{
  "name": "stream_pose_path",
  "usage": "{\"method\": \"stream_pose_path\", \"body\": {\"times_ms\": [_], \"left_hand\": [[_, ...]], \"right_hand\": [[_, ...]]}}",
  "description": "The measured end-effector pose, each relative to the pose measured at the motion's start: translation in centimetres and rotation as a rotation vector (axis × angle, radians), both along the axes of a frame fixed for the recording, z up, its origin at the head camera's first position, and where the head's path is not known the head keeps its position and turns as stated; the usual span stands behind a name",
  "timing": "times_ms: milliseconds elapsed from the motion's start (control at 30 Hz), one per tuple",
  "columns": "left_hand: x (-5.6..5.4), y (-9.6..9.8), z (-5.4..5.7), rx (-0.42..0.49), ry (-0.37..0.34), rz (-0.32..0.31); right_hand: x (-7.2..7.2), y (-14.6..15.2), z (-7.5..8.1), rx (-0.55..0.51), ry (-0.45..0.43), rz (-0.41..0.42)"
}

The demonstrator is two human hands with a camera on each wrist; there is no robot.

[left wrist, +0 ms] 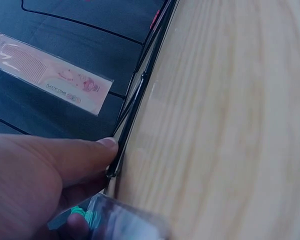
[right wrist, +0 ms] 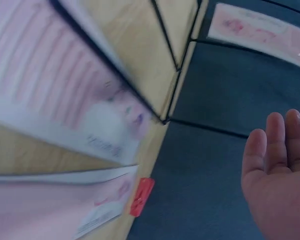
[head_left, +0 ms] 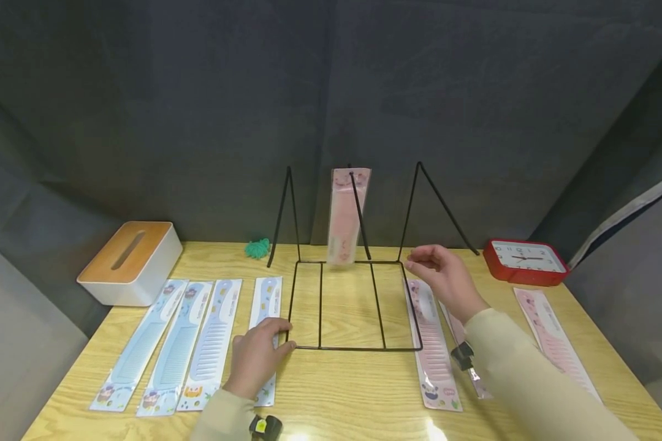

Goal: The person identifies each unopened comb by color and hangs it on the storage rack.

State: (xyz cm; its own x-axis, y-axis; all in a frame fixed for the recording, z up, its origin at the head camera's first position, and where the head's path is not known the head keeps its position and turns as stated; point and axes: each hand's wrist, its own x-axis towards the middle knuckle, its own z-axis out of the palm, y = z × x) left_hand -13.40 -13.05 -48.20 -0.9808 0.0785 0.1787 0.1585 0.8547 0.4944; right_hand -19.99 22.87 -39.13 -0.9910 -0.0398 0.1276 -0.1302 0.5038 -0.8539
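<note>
A black wire rack (head_left: 384, 306) with three upright peaks stands mid-table. A pink packaged comb (head_left: 342, 214) hangs from its middle prong. My left hand (head_left: 259, 355) pinches the front left corner of the rack's base between thumb and fingers. Beside the rear right corner, my right hand (head_left: 444, 275) is raised with nothing in it; its fingers (right wrist: 276, 140) look loosely extended in the right wrist view. Below it lie a pink packaged comb (head_left: 431, 343), partly under the rack's right side, and another pink comb (head_left: 456, 324), partly hidden by the right arm.
Several blue packaged combs (head_left: 168, 355) lie in a row at left, one partly under my left hand. A wood-topped tissue box (head_left: 138, 263) and a green tuft (head_left: 257, 248) are behind. At right are a red clock (head_left: 524, 262) and a pink comb (head_left: 554, 340).
</note>
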Motion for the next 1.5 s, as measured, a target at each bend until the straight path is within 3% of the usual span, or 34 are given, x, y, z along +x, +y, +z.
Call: {"method": "stream_pose_path", "body": {"times_ms": [500,933,1233,1500], "left_hand": [[-0.1,-0.1,-0.4,0.003,-0.004,-0.002],[-0.1,0.0,-0.3,0.004,-0.009,0.0],[-0.1,-0.2,-0.5,0.001,-0.016,0.001],[-0.1,-0.2,-0.6,0.014,-0.004,-0.004]], "right_hand": [[0.8,2.5,-2.3,0.001,-0.063,-0.036],[2.5,5.5,-4.7,0.16,-0.161,-0.115],[2.8,6.4,-5.7,0.266,-0.33,-0.144],[2.8,7.0,-6.5,0.352,-0.328,-0.202]]}}
